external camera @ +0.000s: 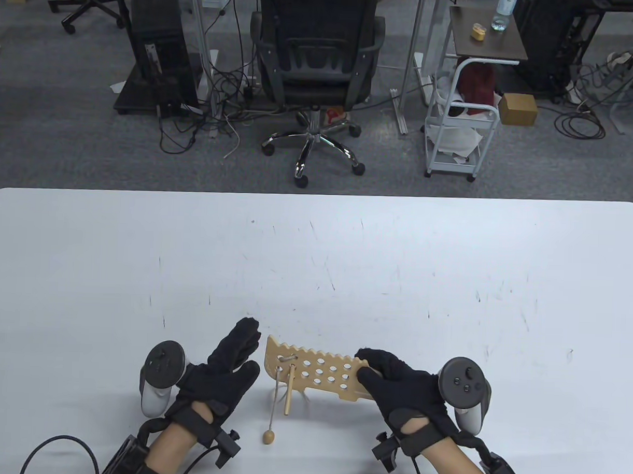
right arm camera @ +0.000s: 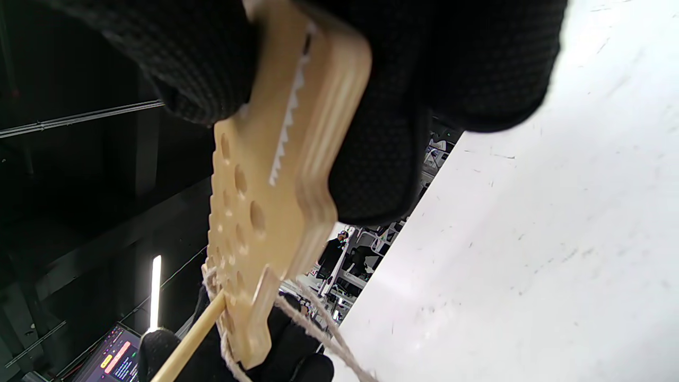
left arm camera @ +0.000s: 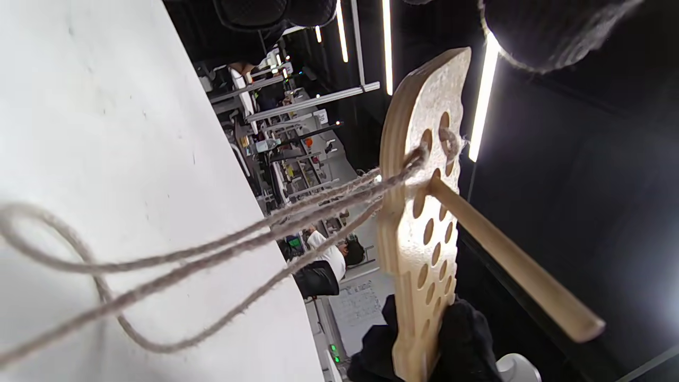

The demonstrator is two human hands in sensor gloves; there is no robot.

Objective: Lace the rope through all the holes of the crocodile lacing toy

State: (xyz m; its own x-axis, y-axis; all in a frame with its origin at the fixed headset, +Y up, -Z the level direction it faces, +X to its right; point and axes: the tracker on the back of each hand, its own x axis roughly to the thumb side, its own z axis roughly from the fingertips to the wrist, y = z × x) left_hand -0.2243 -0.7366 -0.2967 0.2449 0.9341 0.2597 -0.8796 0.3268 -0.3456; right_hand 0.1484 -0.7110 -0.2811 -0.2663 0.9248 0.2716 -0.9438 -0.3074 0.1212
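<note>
Right grip: the right hand point(external camera: 394, 385) pinches 1 end of the crocodile board point(external camera: 312, 369), thumb on one face and curled fingers on the other, holding it tilted just above the table point(external camera: 316, 257).
Left grip: the left hand point(external camera: 229, 366) holds nothing; its fingers are spread and relaxed just beside the board's free end.
Board: a flat wooden plate with a toothed far edge and rows of round holes, near the table's front edge between both hands.
Needle: the wooden needle point(external camera: 289, 389) sits through a hole near the board's free end, most of its length sticking out toward the person.
Rope: the rope point(left arm camera: 212, 254) passes through only the holes at the board's free end; loose loops trail below the board to a wooden bead point(external camera: 268, 436) lying on the table nearer the person.
Step in hand: judged as drawing the needle clear; pinch it near the board and pull straight along the hole's axis while the right hand steadies the board.
Hazard: slack loops under the board may tangle or snag.
Progress: early; most holes are empty.
Beyond the board: an office chair point(external camera: 315, 60) and a white cart point(external camera: 460, 123) stand on the floor past the table's far edge, clear of the work.
</note>
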